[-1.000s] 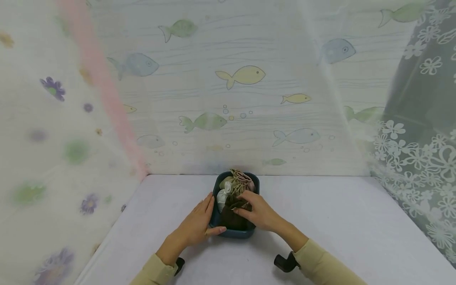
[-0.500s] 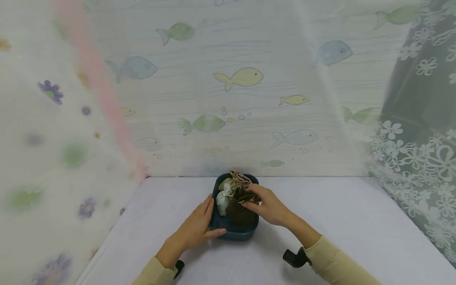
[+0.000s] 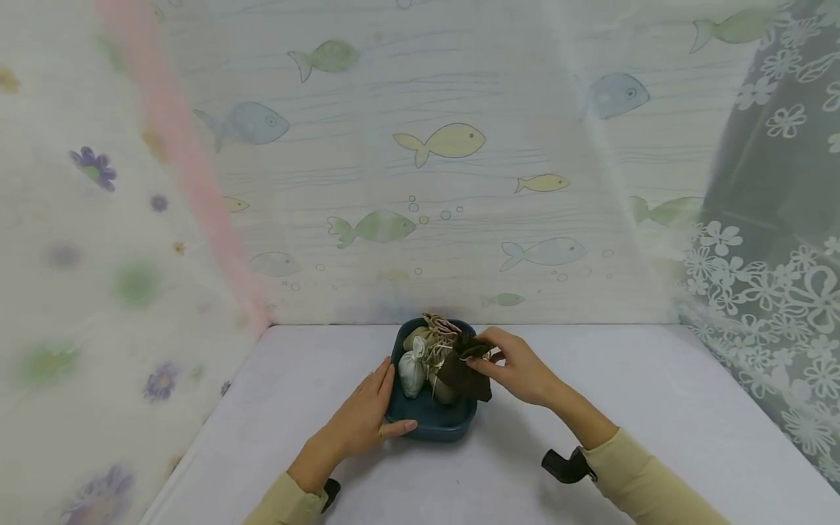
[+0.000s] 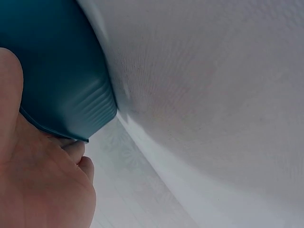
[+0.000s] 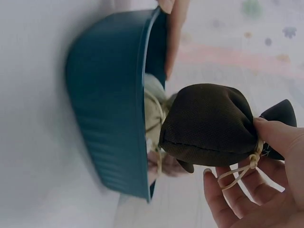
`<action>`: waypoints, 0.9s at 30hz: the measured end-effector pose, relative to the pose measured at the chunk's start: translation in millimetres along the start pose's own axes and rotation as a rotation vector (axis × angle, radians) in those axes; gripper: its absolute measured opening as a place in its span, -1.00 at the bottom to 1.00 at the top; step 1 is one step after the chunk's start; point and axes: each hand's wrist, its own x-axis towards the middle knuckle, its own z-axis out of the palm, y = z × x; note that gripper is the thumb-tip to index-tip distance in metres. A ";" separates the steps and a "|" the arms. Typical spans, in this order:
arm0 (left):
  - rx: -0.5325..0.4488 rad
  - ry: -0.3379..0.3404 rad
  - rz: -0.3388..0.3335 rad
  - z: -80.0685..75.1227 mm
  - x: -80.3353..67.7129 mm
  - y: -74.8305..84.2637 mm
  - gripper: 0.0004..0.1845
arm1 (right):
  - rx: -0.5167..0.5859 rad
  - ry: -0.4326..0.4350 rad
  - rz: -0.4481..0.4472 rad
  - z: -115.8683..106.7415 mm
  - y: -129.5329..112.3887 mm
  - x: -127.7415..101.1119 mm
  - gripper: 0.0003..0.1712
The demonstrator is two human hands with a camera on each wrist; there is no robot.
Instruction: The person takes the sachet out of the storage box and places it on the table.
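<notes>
Your right hand (image 3: 518, 372) pinches the dark brown drawstring pouch (image 3: 464, 373) by its tied neck, so it hangs over the teal tub's (image 3: 429, 426) right rim at lower centre. Your left hand (image 3: 364, 415) lies flat against the tub's left wall, steadying it on the surface (image 3: 656, 408).

head: high, forward-down | wrists: close, low | shared: teal tub (image 3: 429, 423)

A white table (image 3: 656, 408) lies under both hands. Beyond them stands a pale wall (image 3: 459, 219) printed with fish (image 3: 445, 140). Left of the left hand hangs a sheer curtain (image 3: 98, 277) with purple flowers and a pink stripe (image 3: 177, 153); right of the right hand hangs white lace (image 3: 768, 292).
</notes>
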 end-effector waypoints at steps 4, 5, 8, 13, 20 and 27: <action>0.026 -0.019 -0.010 -1.0 0.2 0.9 0.18 | -0.015 0.016 0.015 -9.5 5.8 -3.6 -0.80; 0.029 -0.022 -0.015 -1.1 0.3 1.0 0.18 | -0.018 0.019 0.015 -11.8 7.1 -4.6 -0.80; 0.039 -0.032 -0.028 -0.9 0.3 0.5 0.18 | -0.034 0.030 0.017 -18.0 10.4 -7.4 -0.80; 0.042 -0.031 -0.031 -0.7 -0.2 0.2 0.17 | -0.063 0.036 0.012 -27.7 17.1 -12.6 -0.81; 0.037 -0.032 -0.032 -2.5 -0.2 1.5 0.19 | -0.098 0.052 0.019 -40.1 29.7 -20.7 -0.80; 0.024 -0.026 -0.029 -3.0 -0.8 2.8 0.17 | -0.106 0.037 0.071 -51.6 39.2 -30.9 -0.80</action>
